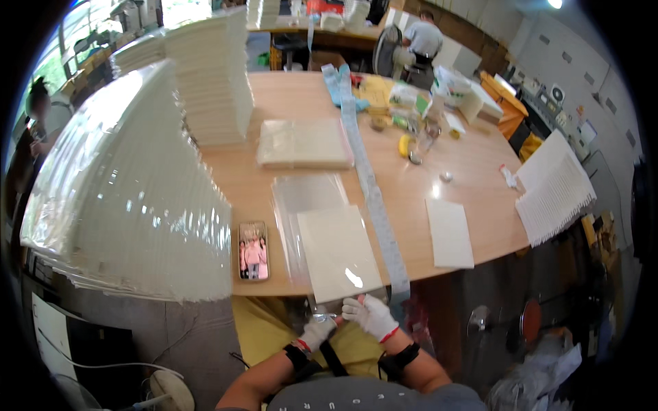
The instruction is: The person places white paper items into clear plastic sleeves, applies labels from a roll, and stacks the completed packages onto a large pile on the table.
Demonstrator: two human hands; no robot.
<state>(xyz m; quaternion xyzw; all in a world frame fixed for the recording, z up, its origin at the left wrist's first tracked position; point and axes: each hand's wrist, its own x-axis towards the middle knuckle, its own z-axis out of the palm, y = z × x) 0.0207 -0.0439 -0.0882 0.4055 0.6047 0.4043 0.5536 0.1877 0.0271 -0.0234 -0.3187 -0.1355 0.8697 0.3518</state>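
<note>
A cream rectangular sheet point(337, 246) lies at the table's near edge, with what looks like a clear plastic sleeve point(349, 307) showing below its lower end. My left hand point(317, 333), in a white glove with a red cuff, is closed on a shiny fold of the clear plastic. My right hand point(373, 318), gloved the same way, has its fingers curled at the sleeve's lower edge, just under the sheet. Flat clear sleeves point(288, 222) lie beside and partly under the sheet.
A tall stack of shiny wrapped packs point(123, 198) stands at the left, another stack point(212, 82) behind it. A phone point(253, 252), a sleeve pile point(305, 144), a grey-blue strip point(373, 198) and a white board point(449, 233) lie on the table point(411, 205). Another person point(423, 38) sits beyond.
</note>
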